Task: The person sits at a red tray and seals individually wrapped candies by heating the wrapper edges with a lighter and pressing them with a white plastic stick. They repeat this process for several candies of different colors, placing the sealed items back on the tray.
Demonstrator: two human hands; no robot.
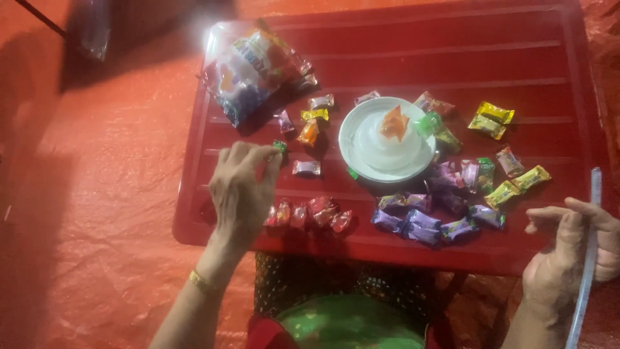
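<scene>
While the left hand [242, 187] is hovering over the red plastic worktop [542, 58], its fingertips [270, 155] are pinching a small green wrapped candy [279, 147] just above the surface, near the worktop's left half. Below that hand, a row of red wrapped candies [310, 214] is lying along the near edge, touching one another. The right hand [568, 252] is resting at the worktop's near right corner, its fingers curling around a thin, pale, clear strip [589, 258] that is running upright past the palm; what the strip is cannot be told. A cluster of purple wrapped candies [423, 220] is sitting between the two hands, just in front of a white plate [361, 152] that is holding one orange candy [394, 123]. Yellow wrapped candies [491, 118] are lying to the right of the plate, well apart from the left hand, and more yellow-green ones [516, 184] are lying below them. An opened candy bag [252, 71] is lying at the far left corner of the worktop, glaring under the light. An orange sheet [97, 194] is covering the ground all around.
</scene>
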